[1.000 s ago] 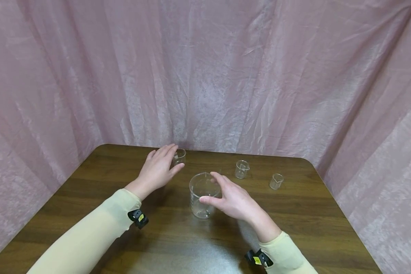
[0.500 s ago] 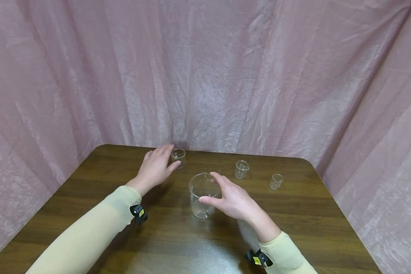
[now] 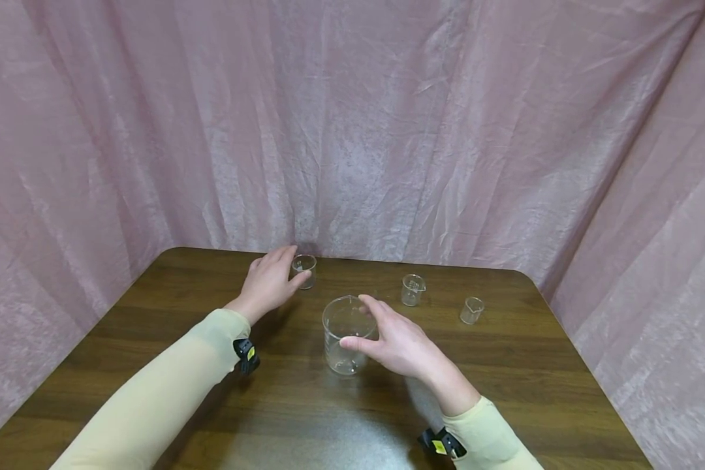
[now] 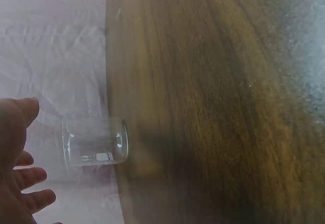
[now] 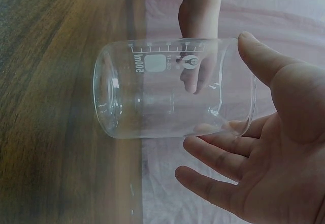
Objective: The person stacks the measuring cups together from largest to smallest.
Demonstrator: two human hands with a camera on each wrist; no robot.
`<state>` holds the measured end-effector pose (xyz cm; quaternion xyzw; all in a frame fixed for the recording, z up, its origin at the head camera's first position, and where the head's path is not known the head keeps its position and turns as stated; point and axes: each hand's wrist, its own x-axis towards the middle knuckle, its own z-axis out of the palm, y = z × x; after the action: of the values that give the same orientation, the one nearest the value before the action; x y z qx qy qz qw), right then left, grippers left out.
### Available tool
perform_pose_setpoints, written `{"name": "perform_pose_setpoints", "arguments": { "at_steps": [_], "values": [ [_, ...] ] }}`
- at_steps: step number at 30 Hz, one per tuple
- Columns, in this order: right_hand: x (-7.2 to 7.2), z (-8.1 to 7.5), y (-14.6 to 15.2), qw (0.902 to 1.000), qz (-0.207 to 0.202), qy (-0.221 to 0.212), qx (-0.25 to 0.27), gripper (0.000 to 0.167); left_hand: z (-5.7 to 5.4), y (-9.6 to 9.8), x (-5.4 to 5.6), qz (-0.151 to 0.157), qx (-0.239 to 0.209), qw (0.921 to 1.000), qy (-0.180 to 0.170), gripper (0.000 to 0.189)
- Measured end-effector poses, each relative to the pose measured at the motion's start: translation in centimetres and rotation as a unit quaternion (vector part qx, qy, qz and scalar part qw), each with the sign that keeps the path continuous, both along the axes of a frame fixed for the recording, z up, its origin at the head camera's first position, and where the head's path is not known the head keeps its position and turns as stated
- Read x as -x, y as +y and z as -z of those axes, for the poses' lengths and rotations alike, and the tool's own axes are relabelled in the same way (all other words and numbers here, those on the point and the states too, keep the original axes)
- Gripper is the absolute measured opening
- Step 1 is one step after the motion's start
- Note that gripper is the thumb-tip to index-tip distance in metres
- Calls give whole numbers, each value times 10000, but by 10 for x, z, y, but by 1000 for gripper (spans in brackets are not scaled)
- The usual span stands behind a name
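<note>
A large clear glass beaker [image 3: 343, 352], marked 500ml in the right wrist view, stands upright on the table. My right hand [image 3: 396, 339] is spread at its upper right side, thumb in front and fingers behind the rim, not visibly curled tight. Whether the skin touches the glass I cannot tell. At the back, a smaller beaker [image 3: 305, 271] stands upright beside my left hand [image 3: 267, 282], whose thumb and fingers are apart and extended. The left wrist view shows a gap between this hand and the small beaker [image 4: 96, 142].
Two more small beakers, one [image 3: 412, 290] at the back right and a tinier one [image 3: 472, 311] farther right, stand on the brown wooden table [image 3: 505, 378]. A pink curtain [image 3: 352, 130] hangs just behind the table's far edge.
My left hand has drawn a little to the left, so more of the small back beaker shows. My right hand and the large beaker have stayed in place.
</note>
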<state>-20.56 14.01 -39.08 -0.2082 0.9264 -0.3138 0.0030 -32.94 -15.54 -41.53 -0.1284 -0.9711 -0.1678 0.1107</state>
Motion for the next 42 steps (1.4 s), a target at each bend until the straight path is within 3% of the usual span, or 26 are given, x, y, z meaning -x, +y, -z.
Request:
{"name": "perform_pose_setpoints", "arguments": {
  "at_steps": [20,42],
  "values": [
    [-2,-1,2,10000,13,-27,-25,92,6,8,14,-124,45,9997,-223,79],
    [-3,0,3,10000,35,-55,-10,93,14,12,25,-282,-279,9979,-520,82]
  ]
}}
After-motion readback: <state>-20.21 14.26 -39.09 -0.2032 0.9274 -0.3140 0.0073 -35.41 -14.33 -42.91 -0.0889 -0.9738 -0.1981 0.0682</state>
